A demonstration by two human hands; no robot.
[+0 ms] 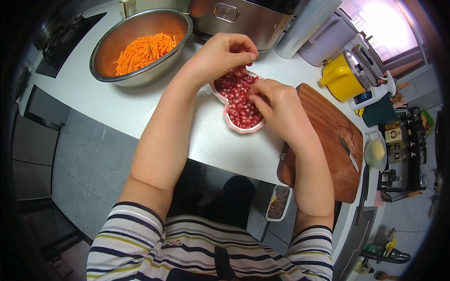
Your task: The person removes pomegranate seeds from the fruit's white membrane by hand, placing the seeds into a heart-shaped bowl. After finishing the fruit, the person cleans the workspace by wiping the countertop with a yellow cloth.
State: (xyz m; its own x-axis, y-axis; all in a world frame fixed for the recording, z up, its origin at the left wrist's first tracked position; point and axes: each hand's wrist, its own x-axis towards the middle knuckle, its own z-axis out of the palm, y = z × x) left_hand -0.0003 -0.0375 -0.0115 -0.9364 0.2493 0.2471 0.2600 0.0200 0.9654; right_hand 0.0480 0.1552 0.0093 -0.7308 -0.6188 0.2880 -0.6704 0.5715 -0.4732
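A white scalloped dish with a pink rim (242,130) lies on the white countertop, filled with red pomegranate seeds (240,100). Over the dish's far end is my left hand (228,52), its fingers bent and the thumb near the index finger; whether it holds anything cannot be made out. My right hand (276,102) reaches in from the right, with thumb and fingertips at the seeds; its other fingers are partly hidden, and any seed between them is not visible.
At the left stands a steel bowl (140,79) of shredded carrot (146,52). A wooden cutting board (327,140) with a small knife (348,154) lies at the right. Behind are a steel appliance (242,23), a roll of plastic film (306,28) and a yellow pot (342,77).
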